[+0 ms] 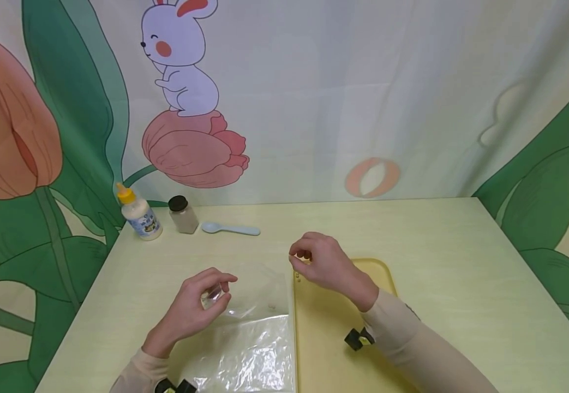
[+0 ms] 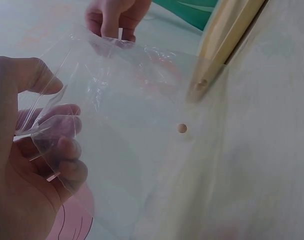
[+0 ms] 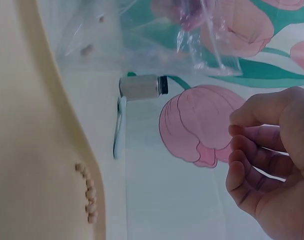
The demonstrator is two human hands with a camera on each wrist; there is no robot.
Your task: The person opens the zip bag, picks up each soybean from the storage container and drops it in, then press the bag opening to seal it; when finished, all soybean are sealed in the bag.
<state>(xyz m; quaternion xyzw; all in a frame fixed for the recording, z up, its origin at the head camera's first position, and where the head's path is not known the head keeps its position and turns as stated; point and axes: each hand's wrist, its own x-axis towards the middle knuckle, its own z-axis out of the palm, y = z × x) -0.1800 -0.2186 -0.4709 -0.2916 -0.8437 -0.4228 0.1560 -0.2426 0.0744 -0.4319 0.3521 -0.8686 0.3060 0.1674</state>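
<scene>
My left hand (image 1: pixel 191 308) grips the edge of a clear plastic bag (image 1: pixel 250 344), fingers curled at its mouth in the left wrist view. A small round wooden bead (image 2: pixel 182 128) shows through the film. My right hand (image 1: pixel 324 265) is over the upper left corner of a yellow tray (image 1: pixel 333 311). Its thumb and index fingertips (image 3: pixel 235 125) come together in a pinch; I cannot tell whether something small is between them. Several similar beads (image 3: pixel 90 195) lie in a row along the tray's inner edge.
At the back left stand a white glue bottle (image 1: pixel 142 215) with a yellow cap and a small jar (image 1: pixel 184 219) with a black lid. A pale blue spoon (image 1: pixel 232 228) lies beside the jar. Behind the table hangs a printed curtain (image 1: pixel 304 98).
</scene>
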